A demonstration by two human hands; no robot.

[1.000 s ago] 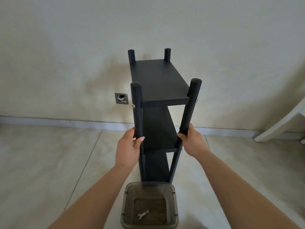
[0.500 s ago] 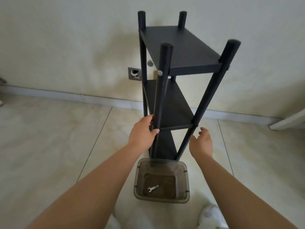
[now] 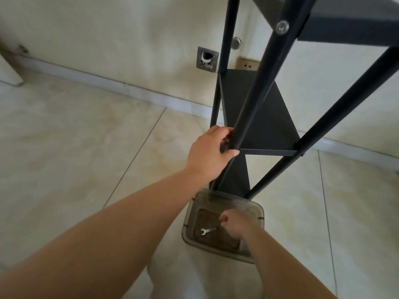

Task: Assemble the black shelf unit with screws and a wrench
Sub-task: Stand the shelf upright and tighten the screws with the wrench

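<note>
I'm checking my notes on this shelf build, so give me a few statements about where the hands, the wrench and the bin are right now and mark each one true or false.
1. The left hand grips a front post of the black shelf unit. True.
2. The wrench lies on the floor tiles beside the bin. False: it lies inside the translucent bin, on its bottom.
3. The right hand is down in the bin, close to the wrench. True.
4. The right hand is tightening the silver screw on the post. False: that screw is high up, far from either hand.
5. The bin sits on the middle shelf. False: it stands on the floor at the unit's foot.
</note>
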